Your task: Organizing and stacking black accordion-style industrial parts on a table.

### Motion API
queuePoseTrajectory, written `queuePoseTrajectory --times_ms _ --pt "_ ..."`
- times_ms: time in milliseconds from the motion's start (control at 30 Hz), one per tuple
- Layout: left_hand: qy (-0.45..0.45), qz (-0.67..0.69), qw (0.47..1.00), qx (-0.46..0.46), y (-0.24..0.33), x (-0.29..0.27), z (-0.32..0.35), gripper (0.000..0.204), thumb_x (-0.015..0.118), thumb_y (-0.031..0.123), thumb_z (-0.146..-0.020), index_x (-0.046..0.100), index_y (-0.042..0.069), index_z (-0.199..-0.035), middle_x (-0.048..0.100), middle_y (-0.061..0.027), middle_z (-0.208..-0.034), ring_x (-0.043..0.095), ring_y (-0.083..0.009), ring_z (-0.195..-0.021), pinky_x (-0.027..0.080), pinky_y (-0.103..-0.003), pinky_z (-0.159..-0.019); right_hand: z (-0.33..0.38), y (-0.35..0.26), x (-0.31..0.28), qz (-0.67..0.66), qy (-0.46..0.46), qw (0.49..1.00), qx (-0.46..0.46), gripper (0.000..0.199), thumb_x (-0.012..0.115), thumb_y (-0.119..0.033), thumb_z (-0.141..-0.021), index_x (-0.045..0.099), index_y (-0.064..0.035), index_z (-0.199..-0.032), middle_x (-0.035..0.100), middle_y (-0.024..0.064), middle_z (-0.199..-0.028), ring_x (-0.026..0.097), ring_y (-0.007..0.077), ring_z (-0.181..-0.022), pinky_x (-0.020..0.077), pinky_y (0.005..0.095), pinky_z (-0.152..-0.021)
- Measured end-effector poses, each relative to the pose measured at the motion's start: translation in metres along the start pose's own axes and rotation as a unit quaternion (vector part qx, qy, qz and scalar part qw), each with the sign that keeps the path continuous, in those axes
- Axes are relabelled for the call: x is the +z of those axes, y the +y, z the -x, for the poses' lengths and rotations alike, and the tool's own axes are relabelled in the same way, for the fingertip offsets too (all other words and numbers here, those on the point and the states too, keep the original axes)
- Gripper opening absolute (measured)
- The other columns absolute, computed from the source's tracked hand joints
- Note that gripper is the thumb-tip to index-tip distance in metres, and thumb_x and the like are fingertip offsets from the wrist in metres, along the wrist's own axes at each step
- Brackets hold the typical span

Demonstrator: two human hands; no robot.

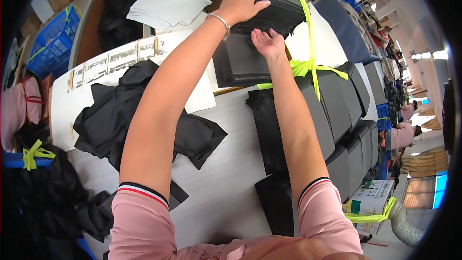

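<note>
My left hand [243,4] lies over the left edge of a thick stack of dark grey cut fabric pieces [276,13], fingers stretched and thumb apart. Palm up, my right hand [268,43] is at the near edge of that stack, its fingers slightly curled and holding nothing visible. Whether the right fingertips touch the stack, I cannot tell. Below them sits a lower black stack [243,60]. A bright yellow-green cloth strip [309,29] runs over the upper stack's right side and is knotted beside the right wrist.
Crumpled black fabric [130,110] lies on the grey table [211,163], left of more dark stacks [332,101]. White sheets [166,5] rest at the back. Blue crates [55,43] stand at far left. Other people [402,135] are at the far right.
</note>
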State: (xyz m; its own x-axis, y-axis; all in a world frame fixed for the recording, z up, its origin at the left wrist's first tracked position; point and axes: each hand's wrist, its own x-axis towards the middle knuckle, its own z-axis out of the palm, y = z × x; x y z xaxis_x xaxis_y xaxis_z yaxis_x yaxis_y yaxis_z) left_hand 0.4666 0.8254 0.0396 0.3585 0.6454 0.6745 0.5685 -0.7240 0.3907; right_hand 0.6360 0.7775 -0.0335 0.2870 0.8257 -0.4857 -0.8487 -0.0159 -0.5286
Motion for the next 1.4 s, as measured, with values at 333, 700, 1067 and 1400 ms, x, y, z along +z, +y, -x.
queuePoseTrajectory --times_ms 333,700,1067,1400 --pt "-0.009 0.008 1.0 -0.004 0.015 -0.018 -0.009 0.042 0.071 0.03 -0.093 0.067 0.006 -0.127 0.06 -0.0161 -0.135 0.056 -0.0398 -0.121 0.048 -0.046 -0.104 -0.004 -0.001 -0.004 -0.057 -0.018 0.998 -0.001 0.076 0.059 -0.035 -0.102 0.023 0.005 -0.155 0.055 0.0255 -0.125 0.062 0.0321 -0.105 0.0563 0.0436 -0.088" --pt "0.019 -0.01 1.0 0.023 0.0 -0.01 -0.009 0.046 0.072 0.031 -0.091 0.067 0.005 -0.128 0.061 -0.0172 -0.141 0.055 -0.0396 -0.122 0.047 -0.046 -0.106 -0.007 0.002 -0.001 -0.109 -0.051 0.992 0.035 0.075 0.065 -0.038 -0.097 0.028 0.0056 -0.145 0.057 0.0244 -0.109 0.061 0.0307 -0.085 0.0537 0.0387 -0.071" --pt "-0.013 -0.01 0.999 0.035 0.015 -0.037 -0.002 0.039 0.074 0.031 -0.088 0.072 0.007 -0.119 0.068 -0.0123 -0.124 0.059 -0.0382 -0.11 0.05 -0.046 -0.099 0.004 0.003 0.009 -0.159 -0.035 0.985 0.059 0.065 0.058 -0.048 -0.099 0.042 0.0052 -0.132 0.064 0.0175 -0.097 0.061 0.0281 -0.072 0.0525 0.0376 -0.065" --pt "0.063 0.008 0.993 0.096 -0.005 -0.017 0.008 0.042 0.073 0.027 -0.089 0.067 0.013 -0.128 0.062 -0.0104 -0.138 0.055 -0.0372 -0.123 0.048 -0.049 -0.103 -0.023 -0.005 0.001 0.0 0.03 0.997 0.072 0.055 0.043 -0.05 -0.108 0.047 0.004 -0.116 0.058 0.0149 -0.094 0.06 0.0272 -0.073 0.0537 0.0398 -0.066"
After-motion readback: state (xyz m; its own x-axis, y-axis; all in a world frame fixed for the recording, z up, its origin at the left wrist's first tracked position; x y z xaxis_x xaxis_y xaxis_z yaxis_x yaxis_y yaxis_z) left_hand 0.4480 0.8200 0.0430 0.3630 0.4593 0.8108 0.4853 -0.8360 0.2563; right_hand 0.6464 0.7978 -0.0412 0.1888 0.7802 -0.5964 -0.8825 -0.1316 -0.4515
